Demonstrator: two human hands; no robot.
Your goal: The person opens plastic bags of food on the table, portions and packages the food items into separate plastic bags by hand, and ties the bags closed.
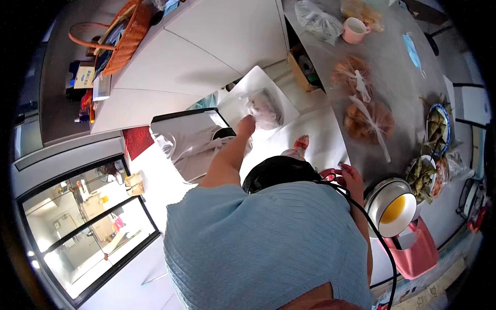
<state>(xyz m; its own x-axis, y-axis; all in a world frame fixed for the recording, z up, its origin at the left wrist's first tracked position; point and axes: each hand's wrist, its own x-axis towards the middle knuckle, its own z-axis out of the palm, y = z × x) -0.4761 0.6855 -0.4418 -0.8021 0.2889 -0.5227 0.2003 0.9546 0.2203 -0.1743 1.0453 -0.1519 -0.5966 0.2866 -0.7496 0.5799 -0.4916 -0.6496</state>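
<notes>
My left hand reaches forward with its fingers closed at the edge of a clear plastic bag over a white panel; what the fingers grip is too small to make out. Beside my right hip, my right hand is bent with its fingers curled and partly spread near a small red and pink item. Whether that hand holds the item cannot be made out. A white chair-like seat with a black edge stands left of my left forearm.
The grey table on the right bears knotted bags of brown food, a pink cup, a blue mask and a bowl of yellow liquid. A pink chair stands below. A wicker basket is at upper left.
</notes>
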